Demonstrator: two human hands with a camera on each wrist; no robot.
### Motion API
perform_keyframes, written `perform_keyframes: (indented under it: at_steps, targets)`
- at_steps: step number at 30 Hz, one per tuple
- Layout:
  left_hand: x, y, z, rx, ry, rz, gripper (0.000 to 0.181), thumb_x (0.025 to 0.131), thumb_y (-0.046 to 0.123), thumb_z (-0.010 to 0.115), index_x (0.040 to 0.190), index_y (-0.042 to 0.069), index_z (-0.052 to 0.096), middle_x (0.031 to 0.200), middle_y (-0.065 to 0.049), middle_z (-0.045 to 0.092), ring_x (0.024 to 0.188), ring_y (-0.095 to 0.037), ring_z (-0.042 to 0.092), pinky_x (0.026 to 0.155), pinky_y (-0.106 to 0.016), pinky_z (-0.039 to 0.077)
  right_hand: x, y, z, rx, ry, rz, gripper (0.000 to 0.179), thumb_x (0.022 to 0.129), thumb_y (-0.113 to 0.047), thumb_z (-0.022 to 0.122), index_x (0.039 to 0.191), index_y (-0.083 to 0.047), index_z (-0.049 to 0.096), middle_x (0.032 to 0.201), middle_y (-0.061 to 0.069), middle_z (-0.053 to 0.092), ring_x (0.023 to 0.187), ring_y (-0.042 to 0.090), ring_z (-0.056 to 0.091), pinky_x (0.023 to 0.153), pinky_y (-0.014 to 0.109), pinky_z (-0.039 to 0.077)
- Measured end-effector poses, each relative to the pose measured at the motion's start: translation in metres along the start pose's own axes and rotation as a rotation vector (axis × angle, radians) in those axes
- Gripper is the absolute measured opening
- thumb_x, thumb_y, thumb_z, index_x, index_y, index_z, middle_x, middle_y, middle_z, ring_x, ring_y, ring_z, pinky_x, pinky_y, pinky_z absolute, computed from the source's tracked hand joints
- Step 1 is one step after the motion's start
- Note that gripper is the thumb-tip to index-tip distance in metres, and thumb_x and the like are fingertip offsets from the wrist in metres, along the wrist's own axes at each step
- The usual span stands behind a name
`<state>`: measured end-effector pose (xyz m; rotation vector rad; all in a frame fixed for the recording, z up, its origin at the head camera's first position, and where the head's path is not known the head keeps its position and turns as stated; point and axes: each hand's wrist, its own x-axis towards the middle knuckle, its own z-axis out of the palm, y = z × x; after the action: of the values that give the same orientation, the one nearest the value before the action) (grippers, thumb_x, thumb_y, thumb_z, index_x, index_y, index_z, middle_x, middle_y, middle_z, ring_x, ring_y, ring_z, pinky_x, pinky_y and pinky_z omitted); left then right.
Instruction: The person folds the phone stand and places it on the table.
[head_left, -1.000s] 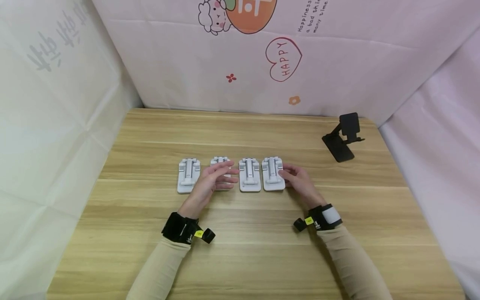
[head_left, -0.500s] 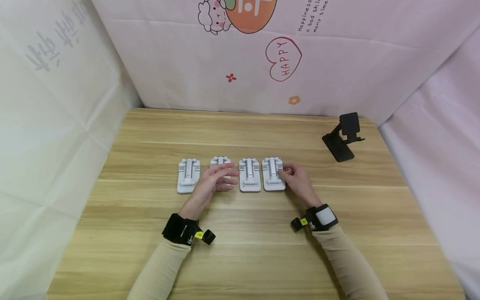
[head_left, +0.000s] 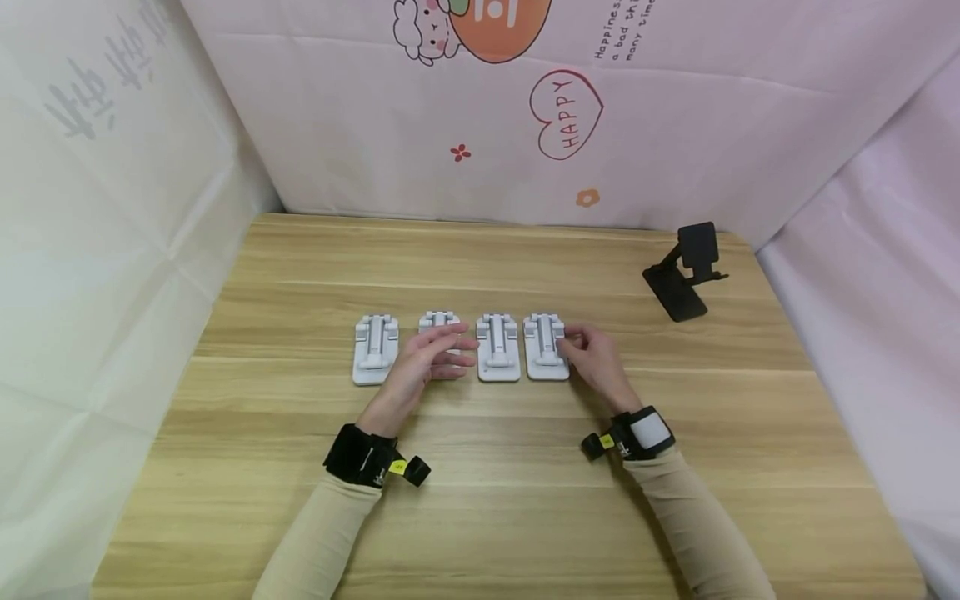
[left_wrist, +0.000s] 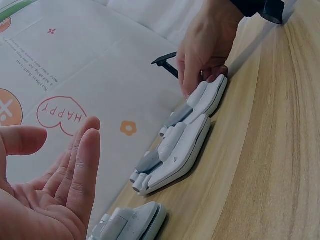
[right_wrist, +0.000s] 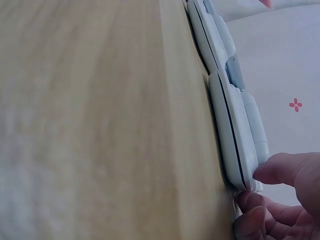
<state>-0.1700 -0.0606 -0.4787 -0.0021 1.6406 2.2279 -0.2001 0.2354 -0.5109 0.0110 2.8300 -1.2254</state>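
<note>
Several white phone stands lie folded flat in a row on the wooden table. My right hand point(head_left: 598, 367) pinches the right edge of the rightmost phone stand point(head_left: 547, 354). In the right wrist view the thumb point(right_wrist: 282, 169) lies on its upper face and the curled fingers point(right_wrist: 252, 215) are at its edge by the tabletop. My left hand point(head_left: 411, 368) hovers with loosely spread fingers over the second phone stand from the left point(head_left: 439, 319), partly hiding it, and holds nothing. Just right of its fingertips lies the third phone stand point(head_left: 498, 354); the leftmost phone stand point(head_left: 375, 354) is beside the left hand.
An unfolded black phone stand point(head_left: 698, 247) stands at the back right of the table point(head_left: 480, 517). A printed white cloth point(head_left: 360, 142) hangs behind the table, with plain cloth on both sides.
My right wrist has shifted slightly left and the thumb now sits closer against the rightmost phone stand. The left hand stays in place, and the row of stands looks unmoved.
</note>
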Motion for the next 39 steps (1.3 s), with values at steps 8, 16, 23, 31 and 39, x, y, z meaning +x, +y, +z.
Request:
perform_keyframes:
  at_steps: [8, 16, 23, 31, 39]
  targets:
    - [-0.001, 0.003, -0.001, 0.013, 0.002, -0.008, 0.049, 0.093, 0.024, 0.056, 0.134, -0.002, 0.048, 0.108, -0.01, 0.069, 0.096, -0.031, 0.064, 0.084, -0.041, 0.055, 0.002, 0.002, 0.0, 0.012, -0.006, 0.012, 0.034, 0.088, -0.024, 0.061, 0.115, -0.003, 0.061, 0.088, 0.01, 0.06, 0.072, 0.021, 0.051, 0.051, 0.024, 0.041]
    - [-0.001, 0.004, 0.0, 0.028, -0.005, 0.003, 0.046, 0.091, 0.02, 0.058, 0.132, -0.001, 0.051, 0.114, -0.018, 0.066, 0.098, -0.034, 0.063, 0.081, -0.037, 0.056, 0.006, 0.005, -0.006, 0.037, 0.009, 0.004, 0.032, 0.095, -0.023, 0.052, 0.121, -0.005, 0.058, 0.096, 0.012, 0.06, 0.078, 0.022, 0.053, 0.057, 0.029, 0.048]
    - [-0.002, 0.001, -0.002, 0.029, 0.005, -0.003, 0.043, 0.094, 0.02, 0.055, 0.132, 0.001, 0.051, 0.122, -0.029, 0.058, 0.092, -0.028, 0.066, 0.082, -0.038, 0.056, 0.023, 0.01, -0.039, 0.113, 0.292, -0.175, 0.035, 0.097, -0.022, 0.048, 0.125, -0.001, 0.055, 0.104, 0.014, 0.057, 0.088, 0.019, 0.05, 0.069, 0.024, 0.042]
    - [-0.003, 0.0, -0.002, 0.028, 0.008, -0.009, 0.047, 0.093, 0.02, 0.055, 0.134, -0.003, 0.048, 0.12, -0.026, 0.061, 0.09, -0.025, 0.067, 0.088, -0.045, 0.052, 0.052, 0.025, -0.094, 0.068, 0.631, -0.24, 0.03, 0.093, -0.015, 0.055, 0.12, -0.003, 0.059, 0.105, 0.009, 0.056, 0.091, 0.011, 0.05, 0.072, 0.015, 0.039]
    - [-0.005, -0.001, -0.003, 0.028, 0.015, -0.013, 0.047, 0.094, 0.021, 0.055, 0.134, -0.002, 0.048, 0.123, -0.029, 0.057, 0.091, -0.026, 0.066, 0.081, -0.035, 0.056, 0.071, 0.035, -0.137, 0.07, 0.683, -0.12, 0.038, 0.094, -0.025, 0.054, 0.129, -0.01, 0.051, 0.122, 0.003, 0.048, 0.11, 0.012, 0.043, 0.089, 0.021, 0.039]
